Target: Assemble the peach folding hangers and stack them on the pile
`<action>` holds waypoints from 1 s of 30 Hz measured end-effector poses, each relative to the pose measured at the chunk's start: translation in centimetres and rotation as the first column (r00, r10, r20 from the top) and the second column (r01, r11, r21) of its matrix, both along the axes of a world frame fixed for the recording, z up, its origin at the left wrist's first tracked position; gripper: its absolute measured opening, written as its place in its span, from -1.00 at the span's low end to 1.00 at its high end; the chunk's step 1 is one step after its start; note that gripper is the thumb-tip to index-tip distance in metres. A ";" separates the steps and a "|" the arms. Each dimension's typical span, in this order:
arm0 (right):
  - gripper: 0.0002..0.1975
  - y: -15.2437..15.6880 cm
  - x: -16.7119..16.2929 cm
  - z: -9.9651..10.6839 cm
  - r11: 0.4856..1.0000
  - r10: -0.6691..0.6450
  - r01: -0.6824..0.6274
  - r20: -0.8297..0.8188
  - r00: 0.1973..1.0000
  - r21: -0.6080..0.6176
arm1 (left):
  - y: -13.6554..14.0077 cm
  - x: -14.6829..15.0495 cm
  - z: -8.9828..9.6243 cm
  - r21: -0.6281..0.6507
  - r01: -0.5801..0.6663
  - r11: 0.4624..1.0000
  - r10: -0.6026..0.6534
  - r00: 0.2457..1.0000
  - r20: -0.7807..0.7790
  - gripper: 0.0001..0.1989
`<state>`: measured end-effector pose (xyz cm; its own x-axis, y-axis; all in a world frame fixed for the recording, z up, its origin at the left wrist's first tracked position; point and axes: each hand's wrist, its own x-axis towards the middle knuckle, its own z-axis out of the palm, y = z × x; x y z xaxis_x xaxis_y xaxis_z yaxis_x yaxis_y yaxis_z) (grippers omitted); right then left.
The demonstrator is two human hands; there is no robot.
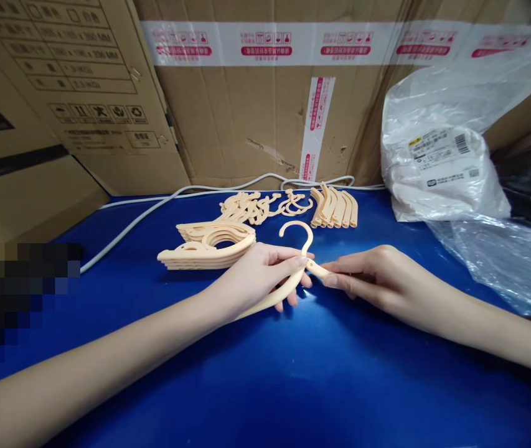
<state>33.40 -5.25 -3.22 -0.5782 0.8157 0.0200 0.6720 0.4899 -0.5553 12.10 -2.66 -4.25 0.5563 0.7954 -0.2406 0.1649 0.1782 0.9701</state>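
While left fingers (289, 267) and right fingers (345, 265) pinch one hanger (288, 288), the left hand (265, 261) possibly hides some stacked hangers (195, 254) near hooks (245, 206).

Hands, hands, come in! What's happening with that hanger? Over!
Left hand gripping cream hanger below its hook. Right hand pinching short cream arm near hook's base. Beyond them: stacked hanger pieces, loose hooks, curved arms.

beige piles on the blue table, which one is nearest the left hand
The neat stack beside the left hand; the loose hooks and curved pieces lie farther back.
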 end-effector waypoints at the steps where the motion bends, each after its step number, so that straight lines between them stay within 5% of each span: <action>1: -0.60 0.0 0.0 0.0 1.000 -0.001 0.001 -0.004 1.000 -0.007 | 0.0 0.0 0.0 0.000 -0.003 1.000 0.003 1.000 -0.001 -0.77; 10: -0.57 0.1 0.0 0.2 1.000 -0.002 0.002 -0.022 1.000 -0.027 | 0.1 -0.1 -0.3 0.062 0.084 0.994 -0.083 0.996 -0.017 -0.76; 14: -0.58 0.1 0.1 0.2 1.000 -0.001 0.001 0.022 1.000 0.001 | -0.4 0.0 0.0 0.204 0.144 0.968 -0.105 0.976 -0.190 -0.70; 16: -0.61 0.3 0.3 0.1 1.000 0.003 -0.004 0.051 0.999 0.018 | -0.8 0.0 0.2 0.375 0.214 0.902 -0.077 0.935 -0.347 -0.65; 20: -0.67 0.9 0.8 0.2 0.984 0.070 -0.081 0.070 0.995 0.160 | -2.0 0.1 0.4 0.625 0.414 0.662 0.085 0.787 -0.611 -0.70; 24: -0.67 1.6 1.2 0.3 0.911 0.100 -0.148 0.143 0.985 0.385 | -2.9 0.0 0.3 0.648 0.539 0.538 0.116 0.714 -0.691 -0.74; 30: -0.54 2.0 1.6 0.0 0.714 -0.070 -0.057 0.152 0.986 0.698 | -3.1 0.1 0.5 0.601 0.591 0.538 0.193 0.608 -0.770 -0.68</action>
